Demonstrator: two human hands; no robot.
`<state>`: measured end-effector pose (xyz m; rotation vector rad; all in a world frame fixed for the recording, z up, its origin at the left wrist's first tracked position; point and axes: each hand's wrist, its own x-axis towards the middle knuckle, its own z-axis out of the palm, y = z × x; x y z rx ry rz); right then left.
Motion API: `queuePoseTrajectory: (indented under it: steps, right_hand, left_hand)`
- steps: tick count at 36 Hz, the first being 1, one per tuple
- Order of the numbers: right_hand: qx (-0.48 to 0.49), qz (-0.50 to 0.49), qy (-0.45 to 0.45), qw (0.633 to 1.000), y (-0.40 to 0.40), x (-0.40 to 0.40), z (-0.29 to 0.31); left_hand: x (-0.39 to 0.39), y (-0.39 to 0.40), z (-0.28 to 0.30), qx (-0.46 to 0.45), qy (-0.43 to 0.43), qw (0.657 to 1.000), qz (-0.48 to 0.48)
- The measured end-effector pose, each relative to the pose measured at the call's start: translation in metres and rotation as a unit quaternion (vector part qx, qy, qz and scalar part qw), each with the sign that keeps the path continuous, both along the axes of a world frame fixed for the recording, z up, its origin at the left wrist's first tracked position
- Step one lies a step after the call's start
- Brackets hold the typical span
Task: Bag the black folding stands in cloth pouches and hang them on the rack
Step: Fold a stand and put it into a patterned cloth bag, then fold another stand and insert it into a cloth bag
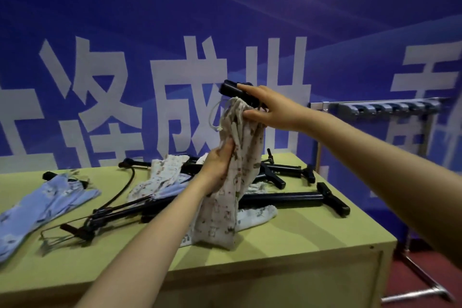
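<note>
A cream patterned cloth pouch [240, 157] stands upright above the table. My left hand [220, 167] grips its middle. The top of a black folding stand [232, 90] sticks out of the pouch mouth, and my right hand [270, 107] holds that black end between thumb and fingers. The pouch's drawstring [215, 117] hangs loose at the left of the mouth. The rest of the stand is hidden inside the cloth.
Several more black stands [287, 199] lie on the green table [312, 232], with a blue pouch [42, 200] at left and other pale pouches [162, 177] in the middle. A metal rack with hooks [390, 107] stands at right, behind the table.
</note>
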<state>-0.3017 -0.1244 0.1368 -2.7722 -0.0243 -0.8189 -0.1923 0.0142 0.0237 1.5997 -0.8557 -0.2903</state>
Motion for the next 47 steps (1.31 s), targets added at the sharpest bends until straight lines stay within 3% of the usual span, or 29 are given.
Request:
queuePoseTrajectory:
  steps: [5,8,11,14,18,20,24,28,30,36,42,47]
  right_hand:
    - [-0.016,0.004,-0.185,0.983,-0.010,0.017,-0.028]
    - [0.058,0.009,-0.238,0.970,0.000,0.038,-0.042]
    - [0.161,0.039,-0.213,0.963,0.029,0.066,-0.055]
    - [0.311,0.113,-0.133,0.934,0.082,0.095,-0.067]
    - [0.350,0.122,-0.083,0.925,0.159,0.141,-0.089]
    - [0.373,0.142,-0.065,0.915,0.194,0.161,-0.094]
    - [0.445,0.197,0.001,0.873,0.250,0.205,-0.102]
    - [0.514,0.200,0.049,0.833,0.291,0.253,-0.116]
    - [0.542,0.195,0.063,0.815,0.309,0.278,-0.127]
    - [0.617,0.142,0.072,0.770,0.338,0.338,-0.171]
    - [0.585,0.092,0.141,0.793,0.335,0.377,-0.199]
    - [0.515,0.087,0.260,0.812,0.312,0.376,-0.195]
  left_hand:
    - [0.010,0.008,0.017,-0.001,0.035,0.999,0.026]
    - [0.022,0.024,0.037,-0.016,0.038,0.997,0.070]
    - [0.038,0.050,0.056,0.001,0.028,0.991,0.130]
    - [0.056,0.085,0.063,0.037,-0.023,0.980,0.193]
    - [0.081,0.136,0.050,0.069,-0.062,0.958,0.270]
    - [0.100,0.161,0.042,0.046,-0.040,0.953,0.297]
    - [0.131,0.217,0.030,-0.071,0.083,0.953,0.281]
    - [0.161,0.255,0.023,-0.057,0.112,0.942,0.310]
    - [0.178,0.270,0.018,-0.010,0.106,0.940,0.325]
    - [0.247,0.303,-0.013,0.230,-0.041,0.909,0.345]
    - [0.283,0.305,-0.046,0.357,-0.096,0.884,0.287]
    - [0.292,0.305,-0.066,0.388,-0.109,0.856,0.323]
